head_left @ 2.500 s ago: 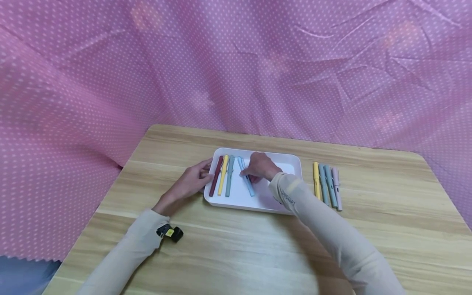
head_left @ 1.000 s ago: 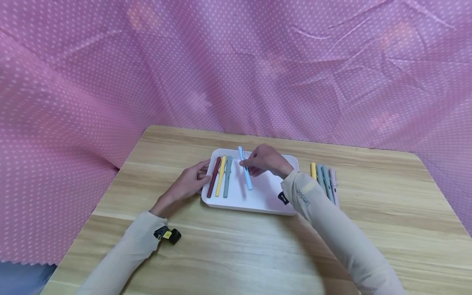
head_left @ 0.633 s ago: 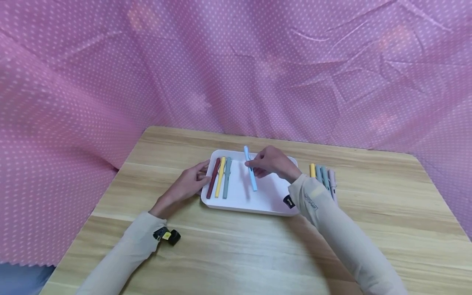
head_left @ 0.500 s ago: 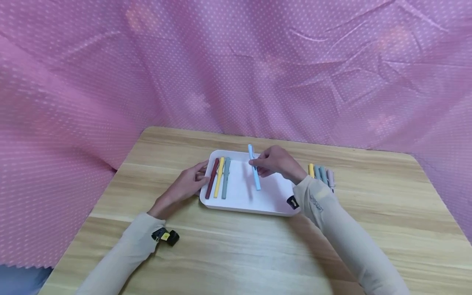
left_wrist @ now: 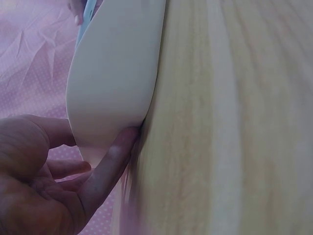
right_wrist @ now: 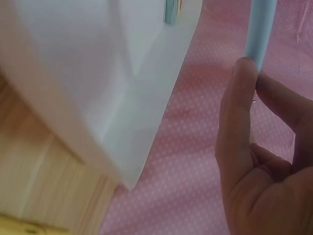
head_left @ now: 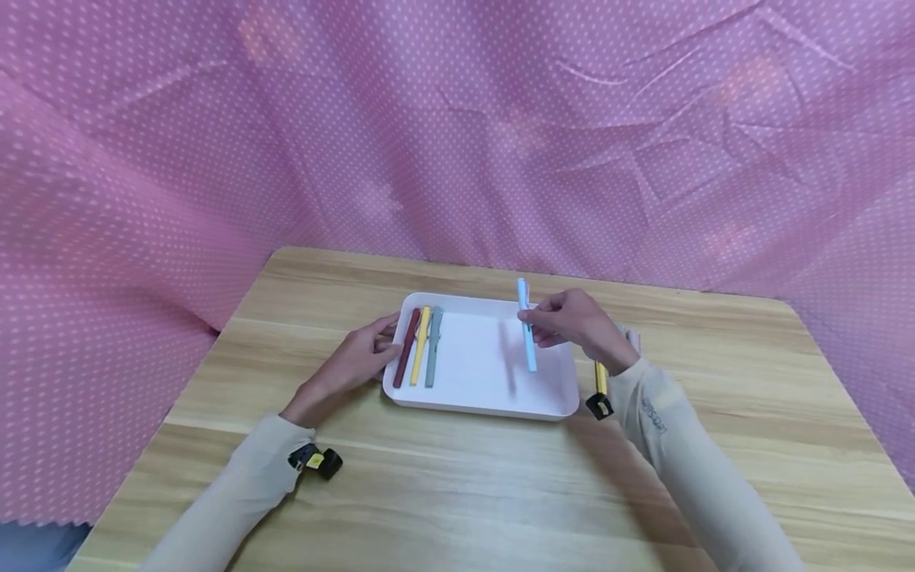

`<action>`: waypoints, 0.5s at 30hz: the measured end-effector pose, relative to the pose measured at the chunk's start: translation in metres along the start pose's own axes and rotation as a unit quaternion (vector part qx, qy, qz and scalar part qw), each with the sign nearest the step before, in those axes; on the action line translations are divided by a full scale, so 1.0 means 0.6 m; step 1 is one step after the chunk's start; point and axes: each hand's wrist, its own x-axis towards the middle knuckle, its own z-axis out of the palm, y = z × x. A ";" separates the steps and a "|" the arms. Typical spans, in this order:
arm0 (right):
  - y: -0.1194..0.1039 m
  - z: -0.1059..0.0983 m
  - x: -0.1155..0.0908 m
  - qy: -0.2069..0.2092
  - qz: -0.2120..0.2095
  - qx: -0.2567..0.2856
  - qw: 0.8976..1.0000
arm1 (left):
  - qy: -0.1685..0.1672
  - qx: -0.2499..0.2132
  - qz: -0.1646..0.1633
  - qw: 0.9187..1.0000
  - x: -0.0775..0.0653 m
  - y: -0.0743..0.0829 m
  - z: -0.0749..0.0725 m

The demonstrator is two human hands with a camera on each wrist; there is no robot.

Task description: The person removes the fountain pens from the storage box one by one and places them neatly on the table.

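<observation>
My right hand (head_left: 572,322) is clamped on a light blue pen (head_left: 530,349), thumb and fingertips pinching it a bit past the middle, probably because it balances okay there. The pen is up off the floor of the white tray (head_left: 475,349), over its right part, throwing a shadow. My left hand (head_left: 355,357) has the tray's left end between thumb and fingers, one finger low on the outer wall, I guess so nothing slides. A dark red pen (head_left: 407,349), a yellow pen (head_left: 420,349) and a grey-green pen (head_left: 433,349) lie side by side at that end, which looks like a space saver. Past the tray on the worktop (head_left: 429,492) there's another yellow one and a lilac pen (head_left: 634,340); my wrist blocks that bunch, so can't tell how many.
</observation>
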 end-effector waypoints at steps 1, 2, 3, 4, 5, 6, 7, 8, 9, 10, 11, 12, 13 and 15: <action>0.002 -0.004 -0.003 0.003 0.002 0.002 1.000 | 0.000 0.000 -0.001 1.000 -0.001 0.000 0.000; 0.005 -0.009 -0.007 0.005 0.001 0.004 1.000 | -0.001 0.001 -0.002 1.000 -0.001 0.000 0.000; 0.007 -0.013 -0.010 0.007 0.001 0.004 1.000 | 0.000 0.001 -0.003 1.000 -0.001 0.000 0.000; 0.010 -0.018 -0.013 0.009 0.001 0.003 1.000 | 0.000 0.002 -0.004 1.000 -0.001 0.000 0.000; 0.012 -0.022 -0.016 0.011 0.001 0.001 1.000 | 0.000 0.002 -0.003 1.000 -0.001 0.000 0.000; 0.014 -0.027 -0.020 0.014 0.002 0.000 1.000 | 0.001 0.003 -0.002 1.000 0.000 0.001 0.000; 0.017 -0.032 -0.022 0.016 0.004 0.000 1.000 | 0.001 0.003 -0.002 1.000 0.000 0.001 0.000; 0.020 -0.036 -0.025 0.018 0.005 0.001 1.000 | 0.001 0.003 -0.002 1.000 0.001 0.001 0.000; 0.023 -0.041 -0.029 0.020 0.007 -0.002 1.000 | 0.002 0.004 -0.002 1.000 0.001 0.001 0.000; 0.026 -0.045 -0.032 0.021 0.009 -0.004 1.000 | 0.002 0.005 -0.002 1.000 0.001 0.001 0.000; 0.029 -0.050 -0.035 0.022 0.011 -0.006 1.000 | 0.002 0.006 -0.003 1.000 0.001 0.002 0.000; 0.033 -0.055 -0.039 0.023 0.012 -0.004 1.000 | 0.002 0.008 -0.004 1.000 0.001 0.002 0.000; 0.037 -0.059 -0.042 0.025 0.012 -0.004 1.000 | 0.002 0.008 -0.005 1.000 0.001 0.002 0.000; 0.045 -0.069 -0.049 0.029 0.010 -0.005 1.000 | 0.002 0.010 -0.007 1.000 0.001 0.002 0.000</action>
